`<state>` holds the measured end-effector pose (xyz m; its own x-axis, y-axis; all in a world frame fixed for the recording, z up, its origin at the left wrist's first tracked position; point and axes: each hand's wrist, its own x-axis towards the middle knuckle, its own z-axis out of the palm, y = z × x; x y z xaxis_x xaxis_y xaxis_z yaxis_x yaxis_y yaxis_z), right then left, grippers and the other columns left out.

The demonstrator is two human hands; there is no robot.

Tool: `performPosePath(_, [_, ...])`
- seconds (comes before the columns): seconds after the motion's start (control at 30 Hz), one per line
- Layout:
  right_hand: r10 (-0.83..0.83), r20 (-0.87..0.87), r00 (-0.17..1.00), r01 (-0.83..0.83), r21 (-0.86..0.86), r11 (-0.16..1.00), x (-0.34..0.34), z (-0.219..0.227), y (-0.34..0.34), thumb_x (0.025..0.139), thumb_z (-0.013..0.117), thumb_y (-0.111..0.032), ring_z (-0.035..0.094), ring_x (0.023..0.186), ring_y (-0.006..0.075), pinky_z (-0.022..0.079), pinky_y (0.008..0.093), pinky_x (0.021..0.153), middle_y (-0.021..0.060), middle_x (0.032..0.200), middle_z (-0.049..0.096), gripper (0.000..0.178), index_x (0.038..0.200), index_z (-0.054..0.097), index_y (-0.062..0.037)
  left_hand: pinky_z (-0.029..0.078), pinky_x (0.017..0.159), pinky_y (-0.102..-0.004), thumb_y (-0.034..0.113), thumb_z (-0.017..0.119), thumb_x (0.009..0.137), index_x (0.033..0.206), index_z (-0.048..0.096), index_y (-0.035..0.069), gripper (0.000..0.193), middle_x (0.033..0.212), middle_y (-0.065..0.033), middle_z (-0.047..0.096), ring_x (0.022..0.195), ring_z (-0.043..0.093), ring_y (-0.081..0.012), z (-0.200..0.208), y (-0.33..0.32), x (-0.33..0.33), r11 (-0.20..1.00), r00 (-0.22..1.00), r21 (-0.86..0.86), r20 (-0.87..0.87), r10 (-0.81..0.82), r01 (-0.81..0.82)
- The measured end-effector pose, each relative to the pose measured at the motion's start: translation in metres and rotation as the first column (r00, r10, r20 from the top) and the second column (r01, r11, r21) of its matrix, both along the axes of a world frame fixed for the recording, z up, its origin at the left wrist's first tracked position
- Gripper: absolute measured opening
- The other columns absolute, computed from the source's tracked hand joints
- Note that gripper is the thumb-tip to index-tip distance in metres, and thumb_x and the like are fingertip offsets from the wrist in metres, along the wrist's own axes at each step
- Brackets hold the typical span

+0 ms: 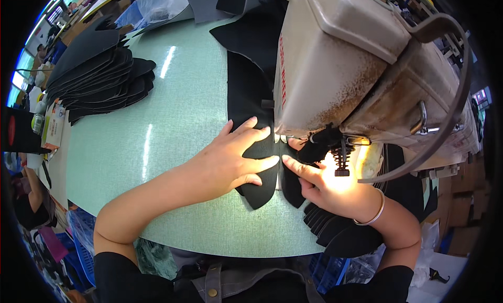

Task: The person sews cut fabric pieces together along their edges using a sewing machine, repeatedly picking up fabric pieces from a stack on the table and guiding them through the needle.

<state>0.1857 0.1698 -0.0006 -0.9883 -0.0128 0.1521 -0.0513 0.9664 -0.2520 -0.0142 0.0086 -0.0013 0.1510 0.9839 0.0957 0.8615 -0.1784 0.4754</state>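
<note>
My left hand [230,155] lies spread and flat on a long black piece of sheet material [246,96], beside the sewing machine head [330,77]. My right hand [327,185] has its index finger stretched out, pressing on a second black piece [291,188]; its other fingers are partly curled and the lamp glare washes over it. A narrow gap runs between the edges of the two pieces, near both index fingertips. Part of my right hand and the stitching spot are hidden behind the machine. Under my right forearm lies a fanned stack of black pieces [346,235].
A tall stack of black cut pieces [105,67] sits on the far left of the green table [183,109]. Beside it stands a small box [54,126]. A curved metal bar [463,88] arches at the machine's right. Blue crates [81,250] stand below the table edge.
</note>
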Motion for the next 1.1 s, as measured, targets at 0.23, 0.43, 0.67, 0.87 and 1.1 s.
performPosePath(0.23, [-0.012, 0.005, 1.0, 0.012, -0.026, 1.0, -0.006, 0.011, 0.003, 0.071, 0.062, 0.0, 0.059, 0.063, 0.0182, 0.047, 0.0292, 0.057, 0.007, 0.099, 0.067, 0.05, 0.119, 0.065, -0.0154, 0.042, 0.098, -0.0473, 0.023, 0.067, 0.079, 0.107, 0.068, 0.015, 0.029, 0.121, -0.0112, 0.055, 0.12, 0.048, -0.0303, -0.006, 0.003, 0.001, 0.984, 0.986, 0.178, -0.164, 0.034, -0.004])
performPosePath(0.43, [0.039, -0.104, 0.994, -0.02, 0.173, 0.985, 0.001, -0.012, -0.002, 0.077, 0.061, -0.001, 0.061, 0.103, 0.0234, 0.049, 0.0342, 0.086, 0.008, 0.111, 0.065, 0.044, 0.119, 0.064, -0.0143, 0.052, 0.079, -0.0315, 0.002, 0.066, 0.068, 0.093, 0.067, 0.009, 0.026, 0.099, -0.0027, 0.061, 0.099, 0.057, -0.0221, -0.003, 0.003, 0.005, 0.964, 0.996, 0.25, -0.02, -0.086, 0.088])
performPosePath(0.67, [0.072, -0.131, 0.989, -0.05, 0.165, 0.985, -0.006, -0.002, 0.011, 0.077, 0.06, 0.001, 0.062, 0.1, 0.0248, 0.05, 0.0356, 0.086, 0.0076, 0.113, 0.065, 0.044, 0.118, 0.064, -0.0157, 0.051, 0.085, -0.0325, -0.002, 0.066, 0.065, 0.094, 0.066, 0.008, 0.031, 0.104, -0.0031, 0.061, 0.105, 0.057, -0.0245, -0.008, 0.006, -0.001, 0.958, 0.995, 0.283, -0.096, -0.031, 0.058])
performPosePath(0.87, [0.056, -0.243, 0.968, -0.041, 0.069, 0.997, -0.007, -0.019, 0.029, 0.066, 0.059, -0.003, 0.063, 0.074, 0.0233, 0.051, 0.0329, 0.067, 0.0093, 0.088, 0.066, 0.027, 0.093, 0.065, -0.0033, 0.052, 0.078, -0.0302, -0.004, 0.065, 0.065, 0.095, 0.067, 0.008, 0.032, 0.1, -0.0026, 0.059, 0.097, 0.058, -0.0217, -0.005, 0.01, -0.007, 0.967, 0.997, 0.25, -0.069, -0.029, 0.046])
performPosePath(1.1, [0.131, -0.341, 0.931, -0.093, 0.125, 0.988, -0.017, -0.005, 0.025, 0.065, 0.061, -0.007, 0.064, 0.073, 0.0236, 0.051, 0.0349, 0.066, 0.0087, 0.082, 0.067, 0.024, 0.088, 0.067, -0.005, 0.053, 0.067, -0.0276, -0.007, 0.064, 0.066, 0.091, 0.067, 0.006, 0.029, 0.091, -0.0006, 0.06, 0.086, 0.059, -0.0185, -0.01, 0.014, -0.015, 0.95, 0.999, 0.311, -0.043, -0.017, 0.03])
